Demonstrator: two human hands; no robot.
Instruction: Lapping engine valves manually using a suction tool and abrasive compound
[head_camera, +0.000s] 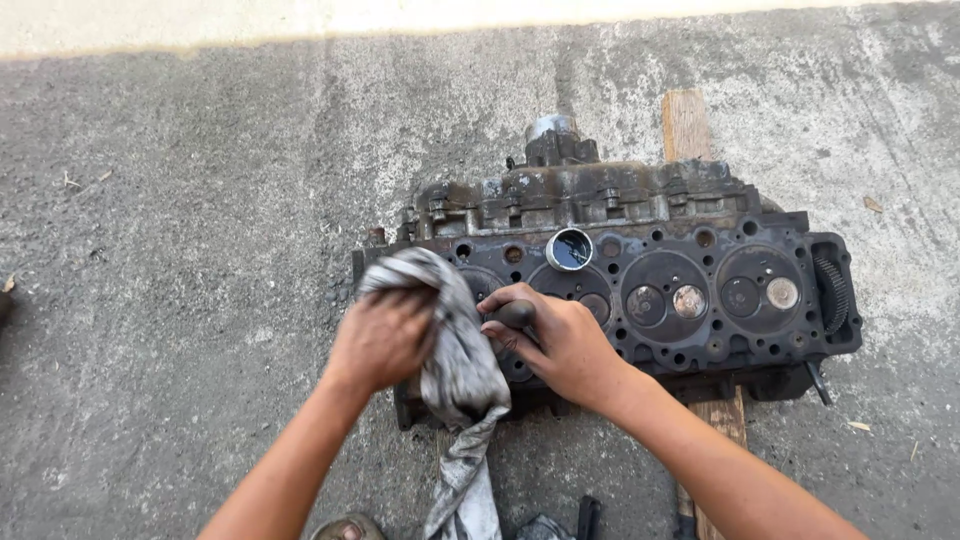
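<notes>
A dirty black engine cylinder head (700, 290) lies on the concrete, valve side up, with several round combustion chambers and valves showing. My left hand (380, 335) grips a grey, stained rag (455, 360) over the head's left end; the rag hangs down past the near edge. My right hand (560, 340) is closed on a small dark rounded part (515, 314) right beside the rag, above the second chamber from the left. A small round tin (569, 249) with a shiny rim sits on the head just beyond my right hand.
A wooden plank (686, 125) runs under the cylinder head and sticks out at the far and near sides. Rough grey concrete floor (180, 250) surrounds it. A dark tool handle (588, 515) and a toe of a sandalled foot (345, 527) show at the bottom edge.
</notes>
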